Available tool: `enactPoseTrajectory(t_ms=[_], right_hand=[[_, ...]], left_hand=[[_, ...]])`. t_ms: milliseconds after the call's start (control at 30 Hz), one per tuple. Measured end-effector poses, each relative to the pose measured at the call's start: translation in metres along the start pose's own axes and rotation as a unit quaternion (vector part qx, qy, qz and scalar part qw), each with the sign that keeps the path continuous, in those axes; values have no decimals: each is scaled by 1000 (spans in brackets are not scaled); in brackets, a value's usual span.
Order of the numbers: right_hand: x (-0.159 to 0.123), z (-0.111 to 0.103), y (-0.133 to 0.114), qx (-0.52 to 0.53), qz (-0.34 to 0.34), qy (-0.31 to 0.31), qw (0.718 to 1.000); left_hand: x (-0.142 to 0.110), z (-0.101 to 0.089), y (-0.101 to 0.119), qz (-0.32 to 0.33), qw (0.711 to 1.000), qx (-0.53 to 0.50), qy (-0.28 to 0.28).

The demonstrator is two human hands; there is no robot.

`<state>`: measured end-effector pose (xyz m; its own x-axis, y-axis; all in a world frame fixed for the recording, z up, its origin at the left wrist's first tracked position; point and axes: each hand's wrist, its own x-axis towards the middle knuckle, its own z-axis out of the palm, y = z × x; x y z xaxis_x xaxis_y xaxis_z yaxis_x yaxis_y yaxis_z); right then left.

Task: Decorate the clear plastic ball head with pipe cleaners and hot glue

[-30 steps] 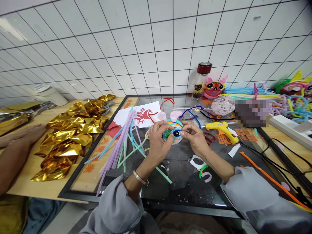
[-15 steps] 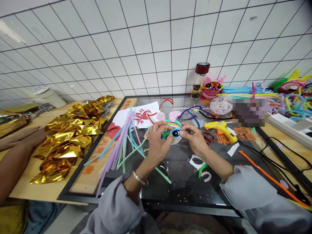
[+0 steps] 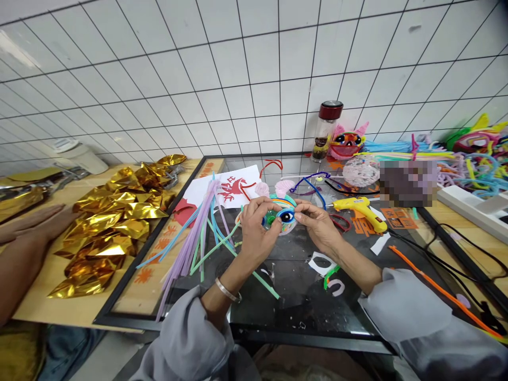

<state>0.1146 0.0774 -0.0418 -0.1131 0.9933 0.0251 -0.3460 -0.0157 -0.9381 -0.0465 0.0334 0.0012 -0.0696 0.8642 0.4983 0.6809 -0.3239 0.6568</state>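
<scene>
Between my hands is a small, colourful pipe-cleaner animal face (image 3: 284,228), with pink ears (image 3: 284,188), a green nose (image 3: 270,218) and a blue-rimmed eye (image 3: 286,216). My left hand (image 3: 257,227) is closed around its left side, fingers over the top and thumb near the nose, covering that half. On the other side, my right hand (image 3: 317,225) pinches the outer edge of the face beside the eye with thumb and fingers. Below the right hand lie a white paper scrap with a round hole (image 3: 313,267) and a curled green pipe cleaner (image 3: 327,276).
A yellow hot glue gun (image 3: 363,210) lies to the right, its black cord trailing. Purple pipe cleaners (image 3: 194,233) spread at left. Gold foil (image 3: 115,227) and another person's arm (image 3: 27,254) are farther left. A glass bottle (image 3: 323,132) and a finished pink face (image 3: 347,143) stand behind.
Both hands keep hold of the face in nearly the same place. The right fingertips have shifted slightly at the eye's edge; the view has moved very little.
</scene>
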Motion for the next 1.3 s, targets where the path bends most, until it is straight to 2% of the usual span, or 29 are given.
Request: enactPoseTrajectory(t_ms=[500,1000,1300], right_hand=[[-4,5,-3,12,4,15,1000],[-2,2,0,15,5,13,1000],[-1,3,0,20,4,15,1000]], left_hand=[[1,3,-3,13,999,-39,16],[1,-2,-6,21,998,-59,-8],[1,1,-3,8,999,-40,4]])
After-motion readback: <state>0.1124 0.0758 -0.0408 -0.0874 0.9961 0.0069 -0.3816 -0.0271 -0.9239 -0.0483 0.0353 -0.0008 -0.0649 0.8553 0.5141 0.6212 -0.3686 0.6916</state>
